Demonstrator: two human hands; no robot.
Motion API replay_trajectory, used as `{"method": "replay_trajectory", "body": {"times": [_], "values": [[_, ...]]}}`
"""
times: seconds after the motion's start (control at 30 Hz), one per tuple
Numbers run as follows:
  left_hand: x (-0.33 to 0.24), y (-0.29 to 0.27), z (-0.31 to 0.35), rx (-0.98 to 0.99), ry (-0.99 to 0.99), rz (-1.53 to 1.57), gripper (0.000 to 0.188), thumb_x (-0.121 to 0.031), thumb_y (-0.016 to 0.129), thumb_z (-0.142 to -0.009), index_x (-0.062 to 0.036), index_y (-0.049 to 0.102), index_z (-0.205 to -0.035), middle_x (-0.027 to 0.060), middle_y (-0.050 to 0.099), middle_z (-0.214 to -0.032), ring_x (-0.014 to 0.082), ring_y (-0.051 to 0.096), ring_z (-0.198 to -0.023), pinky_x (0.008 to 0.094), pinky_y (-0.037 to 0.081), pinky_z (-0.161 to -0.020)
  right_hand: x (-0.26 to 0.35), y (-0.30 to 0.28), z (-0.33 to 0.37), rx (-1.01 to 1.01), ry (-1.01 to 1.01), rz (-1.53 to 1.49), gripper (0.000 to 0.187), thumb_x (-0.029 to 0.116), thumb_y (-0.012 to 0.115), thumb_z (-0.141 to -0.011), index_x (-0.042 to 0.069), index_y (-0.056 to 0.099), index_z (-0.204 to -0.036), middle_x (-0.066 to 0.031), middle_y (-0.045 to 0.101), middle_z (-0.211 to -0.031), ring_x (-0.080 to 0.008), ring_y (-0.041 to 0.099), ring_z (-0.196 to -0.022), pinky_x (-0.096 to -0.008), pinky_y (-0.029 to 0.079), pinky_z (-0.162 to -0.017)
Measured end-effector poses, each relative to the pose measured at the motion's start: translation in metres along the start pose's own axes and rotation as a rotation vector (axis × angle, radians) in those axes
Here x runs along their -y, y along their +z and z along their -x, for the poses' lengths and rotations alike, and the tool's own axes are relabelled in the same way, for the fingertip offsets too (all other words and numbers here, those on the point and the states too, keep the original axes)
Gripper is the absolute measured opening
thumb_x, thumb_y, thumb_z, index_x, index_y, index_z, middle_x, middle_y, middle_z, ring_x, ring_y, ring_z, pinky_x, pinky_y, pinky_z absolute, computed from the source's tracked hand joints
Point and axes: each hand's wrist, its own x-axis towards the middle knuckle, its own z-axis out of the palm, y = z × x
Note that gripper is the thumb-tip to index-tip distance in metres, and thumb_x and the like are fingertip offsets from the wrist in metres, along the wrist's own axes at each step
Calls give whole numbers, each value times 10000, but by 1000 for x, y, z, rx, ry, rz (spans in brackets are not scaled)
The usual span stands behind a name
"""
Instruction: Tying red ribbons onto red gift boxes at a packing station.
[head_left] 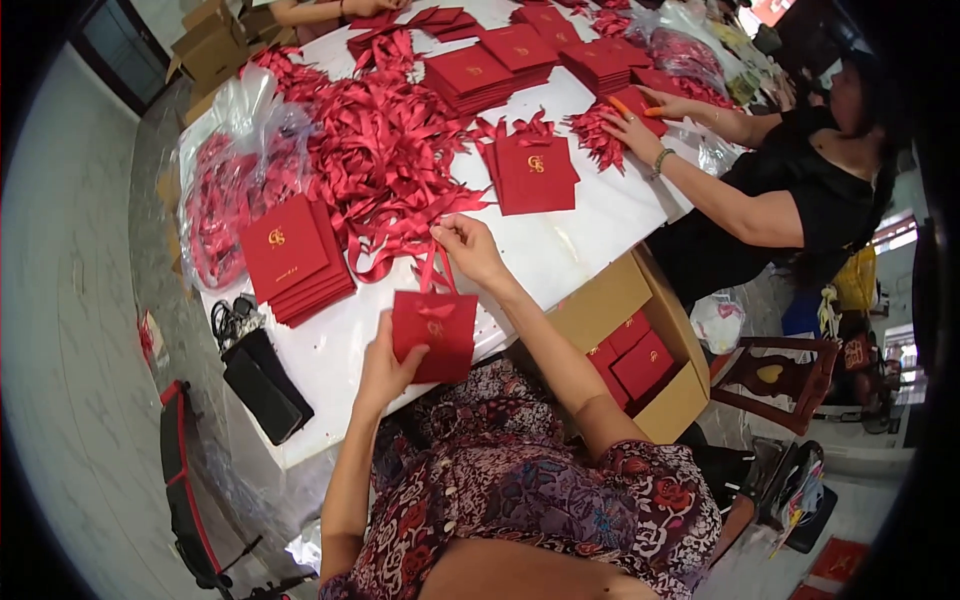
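Note:
My left hand (382,368) grips a small red paper bag (445,350) with gold print by its left side, thumb across the front. Above it, my right hand (474,250) pinches the red ribbon (433,272) that runs up from the bag's top edge. A loose heap of red ribbons (390,150) lies just beyond my hands. Left of the held bag stands a stack of flat red bags (288,250). Several more bags (537,172), with ribbons at their tops, lie fanned to the right of the heap.
A white table (590,225) carries everything. An open cardboard box (690,385) with red bags sits at my right. A black phone (262,385) and cables lie at the left corner, near a clear plastic bag (215,200) of ribbons. A co-worker (790,190) works at the right; another person's arm (310,12) shows far off.

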Motion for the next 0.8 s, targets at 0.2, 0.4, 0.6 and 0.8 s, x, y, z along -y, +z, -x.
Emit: {"method": "replay_trajectory", "body": {"times": [0.2, 0.4, 0.6, 0.8], "values": [[-10, 10, 1, -1, 36, 82, 482, 0, 705, -822, -25, 449, -1230, 162, 670, -1077, 241, 660, -1014, 339, 503, -882, -10, -9, -12, -134, -189, 33, 174, 173, 664, -935, 5, 670, -978, 22, 612, -745, -38, 510, -646, -205, 417, -577], [-13, 18, -20, -256, 63, 301, 522, 20, 692, -831, 2, 436, -1285, 140, 583, -1215, 211, 575, -1129, 323, 446, -985, 26, -28, 43, -83, 9, -109, 287, 165, 620, -968, 25, 571, -1214, -28, 654, -969, -75, 608, -861, -225, 505, -725], [-12, 34, -61, -409, 150, 261, 551, -23, 693, -858, -4, 415, -1333, 143, 548, -1262, 215, 550, -1164, 331, 450, -989, 5, -23, 94, -42, -5, -257, 313, 71, 583, -965, 14, 511, -1264, -81, 640, -1100, -130, 606, -1010, -267, 494, -908], [8, 60, -56, -183, 127, 299, 554, -68, 695, -874, -39, 404, -1345, 90, 622, -1041, 96, 546, -752, 253, 476, -689, 4, -79, 61, -416, -101, -296, 377, 75, 557, -977, 36, 459, -1339, -111, 614, -1188, -160, 571, -1086, -306, 456, -967]]}}
